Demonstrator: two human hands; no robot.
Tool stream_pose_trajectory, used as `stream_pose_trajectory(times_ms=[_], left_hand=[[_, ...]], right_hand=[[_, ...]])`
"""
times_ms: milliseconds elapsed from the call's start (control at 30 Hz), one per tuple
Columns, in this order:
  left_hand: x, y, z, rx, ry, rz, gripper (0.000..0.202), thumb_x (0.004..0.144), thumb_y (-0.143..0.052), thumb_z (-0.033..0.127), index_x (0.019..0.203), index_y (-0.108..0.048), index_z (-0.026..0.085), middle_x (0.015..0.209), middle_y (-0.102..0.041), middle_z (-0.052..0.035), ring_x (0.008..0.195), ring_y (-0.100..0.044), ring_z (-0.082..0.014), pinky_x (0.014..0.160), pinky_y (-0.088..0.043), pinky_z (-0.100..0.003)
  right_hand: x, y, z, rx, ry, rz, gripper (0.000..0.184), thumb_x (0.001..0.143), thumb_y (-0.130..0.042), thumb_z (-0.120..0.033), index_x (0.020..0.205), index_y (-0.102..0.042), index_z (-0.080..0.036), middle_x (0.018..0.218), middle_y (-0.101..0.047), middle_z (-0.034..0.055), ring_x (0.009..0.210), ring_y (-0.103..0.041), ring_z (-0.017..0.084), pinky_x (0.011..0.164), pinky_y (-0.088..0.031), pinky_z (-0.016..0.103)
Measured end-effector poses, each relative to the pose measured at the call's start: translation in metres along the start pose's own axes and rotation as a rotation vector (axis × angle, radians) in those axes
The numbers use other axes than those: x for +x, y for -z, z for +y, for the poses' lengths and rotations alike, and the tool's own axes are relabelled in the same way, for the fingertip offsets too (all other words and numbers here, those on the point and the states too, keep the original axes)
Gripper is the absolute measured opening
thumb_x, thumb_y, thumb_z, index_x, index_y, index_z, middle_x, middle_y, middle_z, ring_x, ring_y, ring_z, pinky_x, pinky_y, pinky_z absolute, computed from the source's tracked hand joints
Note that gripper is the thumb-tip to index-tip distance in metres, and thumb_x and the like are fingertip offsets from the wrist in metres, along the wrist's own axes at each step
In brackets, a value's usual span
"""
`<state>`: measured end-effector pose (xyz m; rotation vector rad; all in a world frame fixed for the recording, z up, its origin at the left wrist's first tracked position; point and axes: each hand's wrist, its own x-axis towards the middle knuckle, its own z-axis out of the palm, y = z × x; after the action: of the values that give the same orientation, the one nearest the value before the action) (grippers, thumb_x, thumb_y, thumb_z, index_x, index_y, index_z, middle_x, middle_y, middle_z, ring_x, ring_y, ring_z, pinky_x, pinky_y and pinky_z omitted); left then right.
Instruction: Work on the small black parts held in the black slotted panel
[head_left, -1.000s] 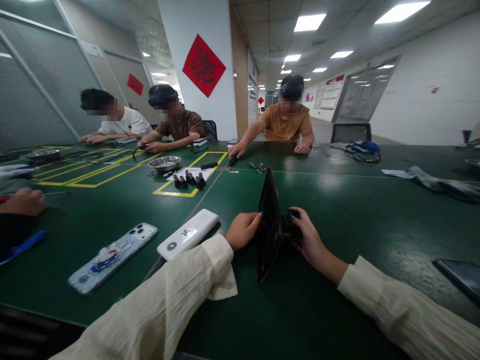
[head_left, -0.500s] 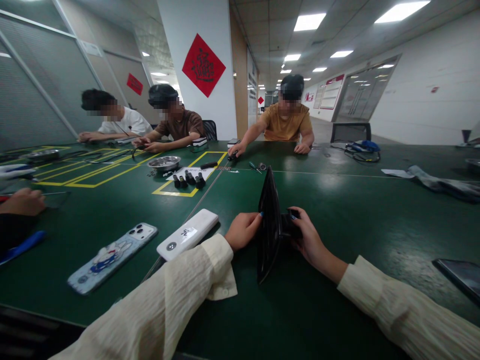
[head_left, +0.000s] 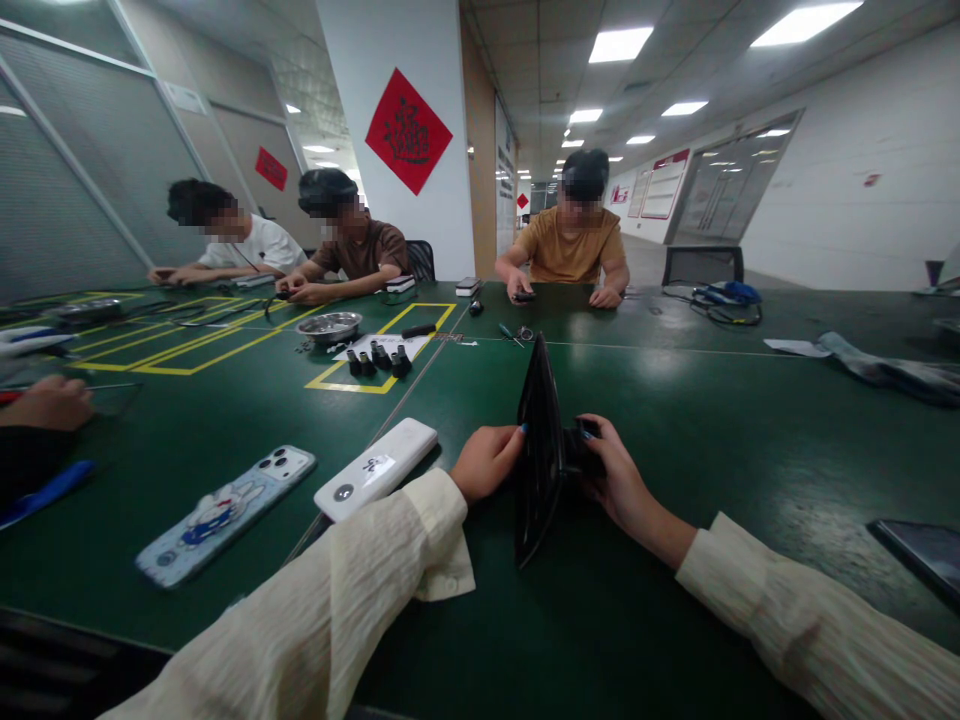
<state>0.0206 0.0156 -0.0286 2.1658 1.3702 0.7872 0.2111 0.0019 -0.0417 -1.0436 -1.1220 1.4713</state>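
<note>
A flat black panel (head_left: 538, 440) stands on its edge on the green table (head_left: 675, 420), seen almost edge-on. My left hand (head_left: 487, 462) is curled against its left face and holds it upright. My right hand (head_left: 611, 475) is closed on a small black part (head_left: 581, 445) pressed to the panel's right face. Both arms wear cream sleeves. What lies between the panel and my right palm is hidden.
A white power bank (head_left: 375, 468) and a phone in a cartoon case (head_left: 225, 512) lie to my left. A dark tablet (head_left: 919, 550) sits at the right edge. Farther off are a metal bowl (head_left: 336, 325), small black parts (head_left: 379, 358), and three people seated across. Another person's hand (head_left: 45, 403) rests at far left.
The person in the yellow shirt pulled the outstretched arm back and now holds something with both hands near the chest. My hands and the panel have not moved.
</note>
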Motion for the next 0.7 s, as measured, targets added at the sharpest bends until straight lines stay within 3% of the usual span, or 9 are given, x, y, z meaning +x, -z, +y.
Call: stream_pose_trajectory(times_ms=[700], left_hand=[[-0.0008,0.0007,0.0022,0.014,0.008,-0.005,0.046,0.088,-0.023,0.041,0.062,-0.050,0.014,0.057,-0.048,-0.0005,0.057,-0.043,-0.0126,0.057,-0.035,-0.024]], right_hand=[[-0.0027,-0.0004,-0.0029,0.000,-0.006,-0.025,0.032,0.077,-0.047,-0.039,0.107,-0.041,-0.030,0.076,-0.052,-0.0020,0.053,-0.050,0.012,0.035,-0.029,0.018]])
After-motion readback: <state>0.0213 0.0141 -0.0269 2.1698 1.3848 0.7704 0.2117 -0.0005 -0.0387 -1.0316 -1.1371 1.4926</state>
